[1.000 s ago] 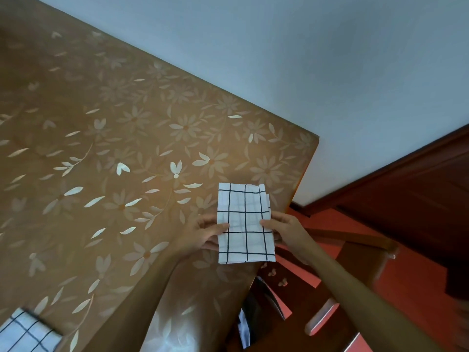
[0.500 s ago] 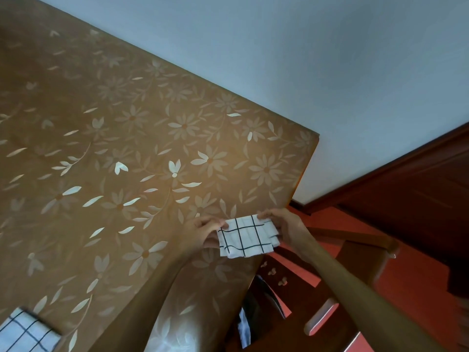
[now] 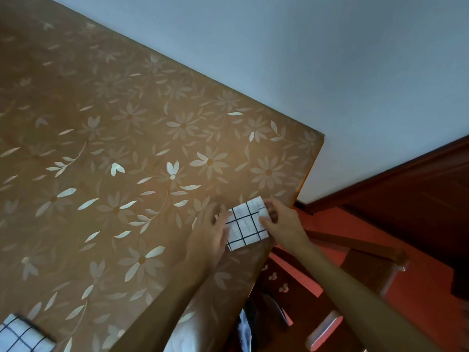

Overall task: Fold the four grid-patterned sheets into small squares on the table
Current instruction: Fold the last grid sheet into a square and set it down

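- Both hands are on one small piece of cloth at the right side of the table top
- left hand is stretched out with straight, relaxed fingers, somewhat blurred; its fingertips rest on the left edge of the folded white sheet with black grid lines, and it grasps nothing
- right hand holds the right edge of that folded sheet: the thumb lies on top of it and the curled fingers close over its far right corner
- folded sheet lies flat as a small, nearly square packet, turned a little askew, between the two hands and touching both
- it rests on the brown table with a pale flower pattern, just beside the table's right edge
- second white sheet with a black grid lies on the same table at the bottom left of the view, well apart from the hands and cut off by the frame; how far it is folded cannot be told
- pale bluish-white wall runs behind the table's far edge
- red floor shows to the right, below the table, with a dark wooden frame standing on it and a dark red-brown wooden panel along the foot of the wall
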`<state>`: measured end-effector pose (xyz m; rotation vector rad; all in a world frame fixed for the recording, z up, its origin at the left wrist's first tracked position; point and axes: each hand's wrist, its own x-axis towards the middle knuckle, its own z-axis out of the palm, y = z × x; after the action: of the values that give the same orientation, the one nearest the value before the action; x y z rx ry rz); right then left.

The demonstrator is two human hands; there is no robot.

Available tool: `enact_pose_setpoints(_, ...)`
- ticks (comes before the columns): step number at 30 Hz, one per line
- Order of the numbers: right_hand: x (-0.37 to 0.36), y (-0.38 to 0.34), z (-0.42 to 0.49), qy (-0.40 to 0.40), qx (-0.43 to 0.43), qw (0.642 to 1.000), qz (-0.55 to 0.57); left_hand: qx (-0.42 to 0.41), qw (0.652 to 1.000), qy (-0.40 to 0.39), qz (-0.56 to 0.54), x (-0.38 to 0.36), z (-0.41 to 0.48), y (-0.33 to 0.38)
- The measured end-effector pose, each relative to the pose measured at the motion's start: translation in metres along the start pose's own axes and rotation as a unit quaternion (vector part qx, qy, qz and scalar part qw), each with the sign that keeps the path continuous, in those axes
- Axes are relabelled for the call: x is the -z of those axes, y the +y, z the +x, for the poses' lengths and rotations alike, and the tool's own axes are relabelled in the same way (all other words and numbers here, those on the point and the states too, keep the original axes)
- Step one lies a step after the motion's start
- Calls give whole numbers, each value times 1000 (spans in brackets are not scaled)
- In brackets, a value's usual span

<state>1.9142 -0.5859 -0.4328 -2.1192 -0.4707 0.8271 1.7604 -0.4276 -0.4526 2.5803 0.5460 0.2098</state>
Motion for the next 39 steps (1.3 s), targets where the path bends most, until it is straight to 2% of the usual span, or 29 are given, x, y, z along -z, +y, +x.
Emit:
enact_pose_setpoints(2, -5, 5, 10, 15, 54, 994, -89, -71, 991, -29, 112, -13, 0, 6)
enact_pose_setpoints(3, -7, 8, 14, 22, 74, 990, -116, -90, 985, -55, 133, -19, -1, 7)
enact_pose_setpoints(7, -14, 13, 26, 80, 136, 976, -147, -79, 985, -108, 105, -32, -11, 10)
enact_pose_setpoints(9, -17, 16, 28, 135, 223, 931, -257, -66, 986, -107, 113, -35, -16, 14)
enact_pose_setpoints(10, -19, 17, 26, 136, 268, 901, -312, -56, 986, -105, 120, -37, -17, 15)
enact_pose_setpoints(12, -30, 20, 18, 54, 330, 860, -384, -39, 985, -107, 128, -41, -19, 17)
enact_pose_setpoints(14, -42, 26, 10, -42, 333, 841, -425, -27, 983, -110, 143, -47, -22, 20)
enact_pose_setpoints(19, -39, 37, 22, -103, 296, 824, -472, 23, 983, -114, 143, -47, -24, 25)
enact_pose_setpoints(23, -22, 36, 33, -86, 242, 843, -472, 61, 984, -102, 130, -46, -36, 22)
enact_pose_setpoints(29, -20, 27, 27, -62, 266, 829, -488, 38, 988, -77, 127, -44, -50, 12)
enact_pose_setpoints(32, -15, 22, 24, -66, 301, 831, -463, -3, 994, -46, 101, -45, -58, 13)
enact_pose_setpoints(35, -10, 25, 23, -79, 307, 841, -438, 10, 995, -28, 93, -44, -57, 22)
enact_pose_setpoints(39, -2, 35, 14, -90, 308, 841, -435, 11, 994, -57, 88, -41, -58, 36)
